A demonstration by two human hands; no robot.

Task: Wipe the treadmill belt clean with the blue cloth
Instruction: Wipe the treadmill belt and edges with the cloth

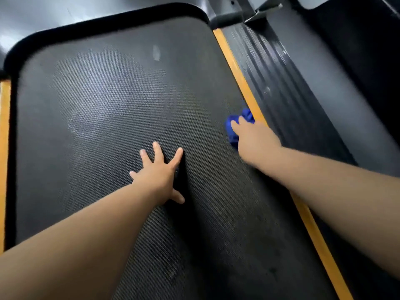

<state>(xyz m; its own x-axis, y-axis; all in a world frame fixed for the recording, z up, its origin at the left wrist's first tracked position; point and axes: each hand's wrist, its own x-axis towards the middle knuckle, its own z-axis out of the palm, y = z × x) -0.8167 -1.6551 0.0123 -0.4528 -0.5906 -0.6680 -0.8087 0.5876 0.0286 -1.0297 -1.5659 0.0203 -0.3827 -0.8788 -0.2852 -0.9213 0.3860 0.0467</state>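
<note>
While the right hand (255,137) bunches the cloth (234,126) at the belt's (108,94) three o'clock edge, pale smears at ten o'clock risk being missed; left hand (159,176) rests spread flat.

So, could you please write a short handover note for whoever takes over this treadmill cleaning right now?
Left hand: empty, spread flat on the treadmill belt, bracing near mid-belt.
Right hand: closed on the bunched blue cloth, pressing it on the belt's right edge, next to the yellow strip.
Done: cannot tell how much has been wiped; the frame is slightly blurred.
Left: pale smudges show on the belt's left-centre area, plus a small whitish mark further up near the front. Wipe those, then probably the near end.
</note>
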